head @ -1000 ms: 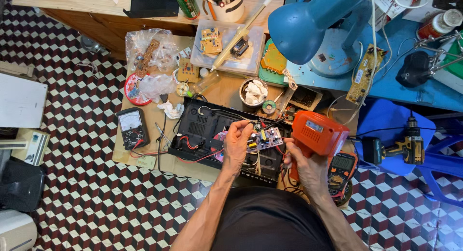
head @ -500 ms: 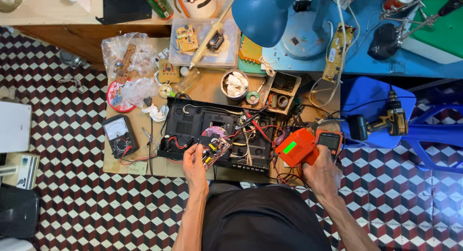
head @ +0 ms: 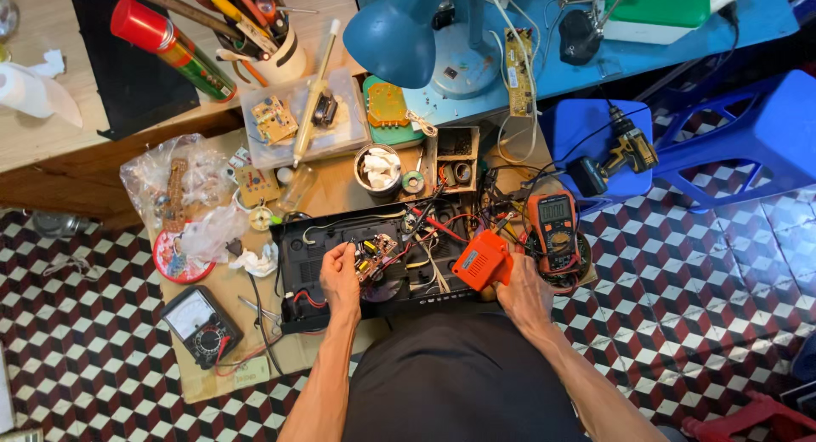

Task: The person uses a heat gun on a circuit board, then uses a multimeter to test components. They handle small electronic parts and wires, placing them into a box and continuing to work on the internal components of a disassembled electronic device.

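Since the earlier frame, the right hand [head: 525,296] has been drawing the orange soldering gun [head: 482,261] nearer the body. At left, an analogue meter [head: 202,325] is lying idle. The left hand [head: 339,276] is pinching the small circuit board [head: 374,255] inside the open black chassis [head: 374,268]. The right hand is gripping the gun, its tip off the board; the chassis is lying open, wiring exposed.

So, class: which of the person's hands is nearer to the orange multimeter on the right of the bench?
Right. The right hand, gripping the orange tool, is just beside the orange multimeter; the left hand rests on the small circuit board, farther away.
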